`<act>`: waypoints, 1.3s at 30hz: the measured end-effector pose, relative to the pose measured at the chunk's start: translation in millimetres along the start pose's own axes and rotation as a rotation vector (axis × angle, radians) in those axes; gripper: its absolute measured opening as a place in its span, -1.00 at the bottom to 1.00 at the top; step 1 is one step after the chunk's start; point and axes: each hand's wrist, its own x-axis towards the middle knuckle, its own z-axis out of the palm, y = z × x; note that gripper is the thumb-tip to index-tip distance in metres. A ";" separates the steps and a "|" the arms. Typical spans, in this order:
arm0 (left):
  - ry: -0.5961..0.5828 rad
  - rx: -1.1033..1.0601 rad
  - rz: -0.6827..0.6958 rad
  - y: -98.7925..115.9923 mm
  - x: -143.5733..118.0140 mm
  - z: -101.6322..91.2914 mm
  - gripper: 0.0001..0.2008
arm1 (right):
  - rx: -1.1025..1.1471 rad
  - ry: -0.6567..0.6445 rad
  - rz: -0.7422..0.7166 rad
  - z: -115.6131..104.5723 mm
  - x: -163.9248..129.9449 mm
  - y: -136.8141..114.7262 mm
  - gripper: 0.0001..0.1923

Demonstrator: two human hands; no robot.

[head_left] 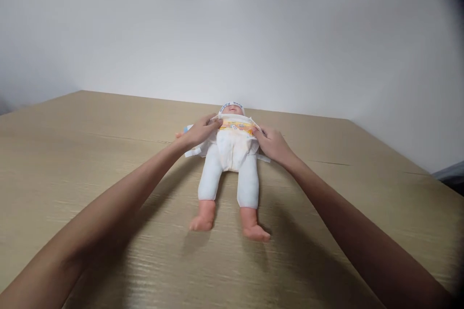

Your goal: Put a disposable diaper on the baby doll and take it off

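Note:
A baby doll (232, 174) lies on its back on the wooden table (90, 154), feet toward me, head far. It wears white leggings and a white diaper (234, 144) with a yellow printed waistband. My left hand (199, 131) pinches the diaper's waistband at the doll's left side as I see it. On the other side, my right hand (272, 145) grips the diaper's edge at the hip. A white tab sticks out below each hand.
A plain white partition wall (232, 43) rises behind the table's far edge. The light wood tabletop stretches wide to both sides and toward me. The table's right edge (435, 174) runs diagonally at the right.

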 end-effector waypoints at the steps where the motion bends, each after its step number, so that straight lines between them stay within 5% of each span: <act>1: -0.020 -0.054 -0.030 -8.0 7.1 2.0 -0.45 | 0.054 -0.026 0.061 5.5 8.3 5.4 -0.60; 6: -0.080 -0.284 -0.184 -34.2 12.5 9.6 -0.50 | 0.226 -0.079 0.119 23.8 11.3 23.6 -0.53; 14: -0.223 -0.285 -0.235 -19.1 -37.5 -6.8 -0.49 | 0.353 -0.217 0.184 0.3 -47.7 18.0 -0.46; 22: 0.072 -0.009 -0.113 4.7 -46.8 -22.1 -0.66 | 0.029 0.027 0.127 -33.8 -96.7 34.3 -0.53; 25: 0.081 0.185 0.135 31.0 -50.0 -6.2 -0.72 | -0.176 0.052 0.073 -30.9 -118.9 49.6 -0.59; 29: -0.098 0.453 0.397 53.4 -51.6 36.4 -0.68 | -0.340 0.101 0.004 -22.9 -132.2 61.3 -0.54; 34: -0.146 0.725 0.413 47.9 -49.4 75.1 -0.56 | -0.333 0.066 0.099 -20.2 -126.4 67.1 -0.54; 39: -0.101 0.802 0.394 40.5 -51.7 81.0 -0.48 | -0.253 -0.009 0.211 -25.6 -122.6 65.1 -0.54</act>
